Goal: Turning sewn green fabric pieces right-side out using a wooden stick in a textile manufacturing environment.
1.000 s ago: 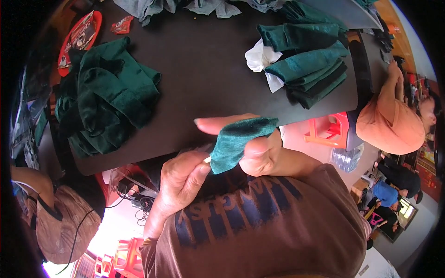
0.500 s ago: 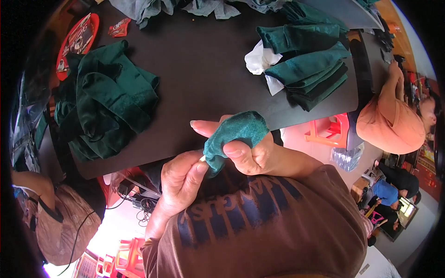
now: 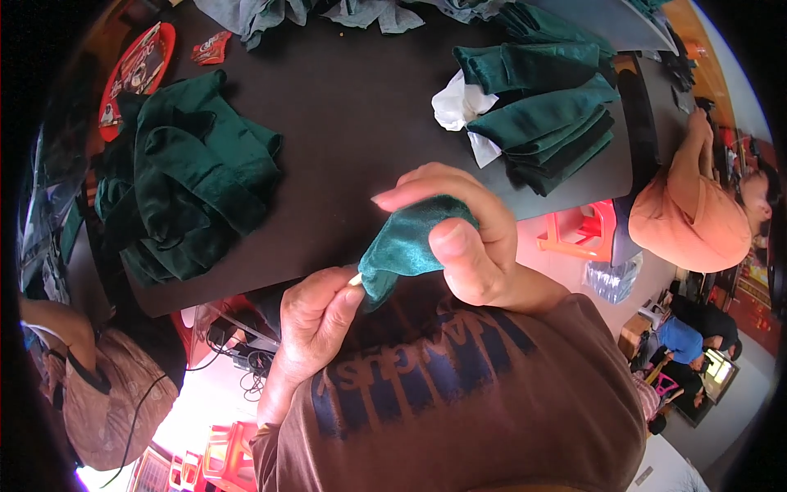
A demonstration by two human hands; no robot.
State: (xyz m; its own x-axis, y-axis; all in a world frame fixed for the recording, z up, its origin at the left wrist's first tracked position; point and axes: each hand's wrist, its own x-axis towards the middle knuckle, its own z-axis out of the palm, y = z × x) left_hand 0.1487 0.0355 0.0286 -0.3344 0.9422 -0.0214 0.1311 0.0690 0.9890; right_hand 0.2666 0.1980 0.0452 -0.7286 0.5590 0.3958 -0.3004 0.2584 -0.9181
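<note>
My right hand (image 3: 467, 238) is closed around a small piece of teal velvet cloth (image 3: 406, 246), thumb pressing on its top and fingers curled over it. My left hand (image 3: 316, 316) pinches a thin pale stick-like thing (image 3: 355, 280) at the cloth's lower left corner. Both hands are held close to my chest, just over the near edge of the dark table (image 3: 352, 131).
A heap of dark green cloth (image 3: 184, 176) lies on the table's left. A stack of folded green pieces (image 3: 545, 115) with a white scrap (image 3: 459, 107) sits at right. A red tray (image 3: 131, 66) is far left. A person in orange (image 3: 697, 213) sits at right.
My right hand has gathered the teal cloth tighter and drawn it slightly left toward the left hand, which still pinches at its corner.
</note>
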